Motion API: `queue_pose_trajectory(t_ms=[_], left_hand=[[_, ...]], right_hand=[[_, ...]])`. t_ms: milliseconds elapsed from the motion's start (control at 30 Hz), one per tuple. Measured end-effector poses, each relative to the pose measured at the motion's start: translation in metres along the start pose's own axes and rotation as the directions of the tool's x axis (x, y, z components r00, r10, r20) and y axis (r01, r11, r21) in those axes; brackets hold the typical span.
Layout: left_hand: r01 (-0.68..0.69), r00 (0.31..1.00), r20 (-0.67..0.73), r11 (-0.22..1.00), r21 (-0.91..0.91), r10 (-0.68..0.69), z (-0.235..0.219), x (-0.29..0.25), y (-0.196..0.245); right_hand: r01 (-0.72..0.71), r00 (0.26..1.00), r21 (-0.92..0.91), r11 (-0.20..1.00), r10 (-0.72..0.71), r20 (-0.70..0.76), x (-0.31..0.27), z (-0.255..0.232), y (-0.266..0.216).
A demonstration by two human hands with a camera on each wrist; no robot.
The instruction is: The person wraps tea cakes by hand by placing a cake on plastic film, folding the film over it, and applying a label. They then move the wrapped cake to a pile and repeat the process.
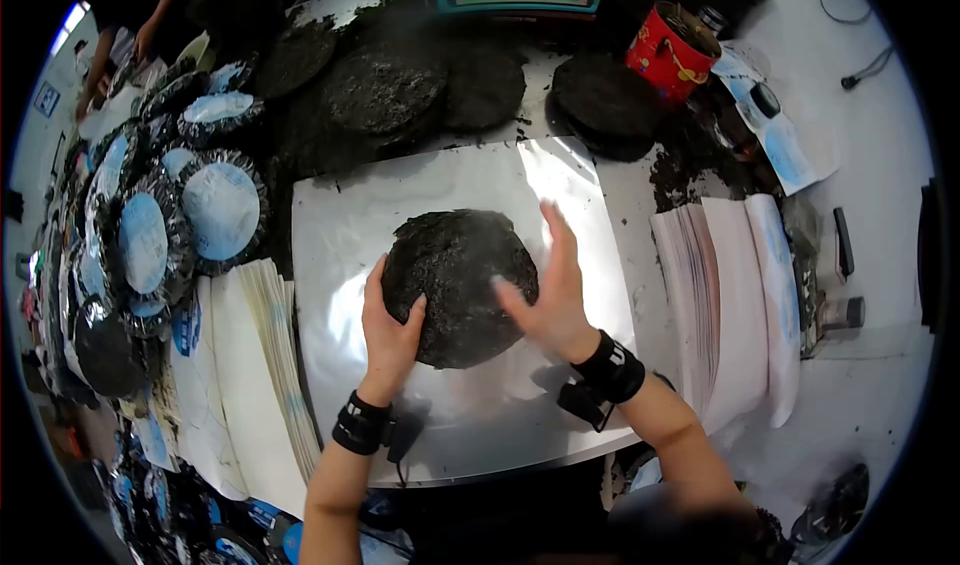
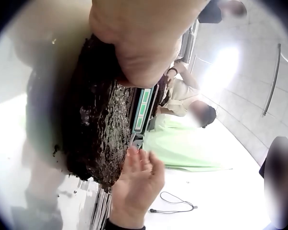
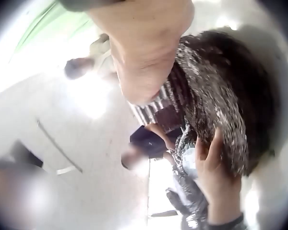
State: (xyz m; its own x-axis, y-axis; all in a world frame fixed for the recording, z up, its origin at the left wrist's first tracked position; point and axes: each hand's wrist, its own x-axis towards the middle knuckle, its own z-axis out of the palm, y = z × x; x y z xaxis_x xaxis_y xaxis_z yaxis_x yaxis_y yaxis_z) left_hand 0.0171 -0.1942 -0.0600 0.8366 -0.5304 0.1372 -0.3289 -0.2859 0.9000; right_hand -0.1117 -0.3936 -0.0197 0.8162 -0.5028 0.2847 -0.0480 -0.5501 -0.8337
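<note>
At bench centre, L hand [image 1: 390, 330] grips the dark pressed cake [image 1: 460, 285] edge to steady it on the foil sheet [image 1: 340, 225]; R hand [image 1: 550, 290] approx. flat-fingered against its opposite side, contact unclear.

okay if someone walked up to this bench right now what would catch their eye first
A dark round pressed cake sits mid-sheet on silvery foil, the left hand gripping its left edge and the right hand against its right side. Behind lie more dark cakes; wrapped, blue-labelled ones crowd the left.
</note>
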Motion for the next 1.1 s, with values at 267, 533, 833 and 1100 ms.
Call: queue_pose_trajectory(t_ms=[267,533,833,1100], left_hand=[[-0.249,0.938,0.31,0.922,0.298,0.153,-0.138,-0.066,-0.004],[-0.435,0.621,0.775,0.874,0.216,0.117,-0.176,-0.13,-0.012],[-0.361,0.922,0.046,0.808,0.465,0.385,-0.039,-0.095,0.038],[-0.282,0.94,-0.072,0.875,0.393,0.335,0.026,-0.066,0.005]], right_hand=[[0.477,0.854,-0.372,0.796,-0.32,0.41,0.003,0.06,0.006],[0.451,0.859,-0.449,0.772,-0.238,0.453,-0.033,0.064,-0.017],[0.452,0.842,-0.524,0.721,-0.151,0.518,-0.032,0.065,-0.02],[-0.007,0.908,-0.281,0.96,0.124,0.4,-0.201,-0.017,-0.033]])
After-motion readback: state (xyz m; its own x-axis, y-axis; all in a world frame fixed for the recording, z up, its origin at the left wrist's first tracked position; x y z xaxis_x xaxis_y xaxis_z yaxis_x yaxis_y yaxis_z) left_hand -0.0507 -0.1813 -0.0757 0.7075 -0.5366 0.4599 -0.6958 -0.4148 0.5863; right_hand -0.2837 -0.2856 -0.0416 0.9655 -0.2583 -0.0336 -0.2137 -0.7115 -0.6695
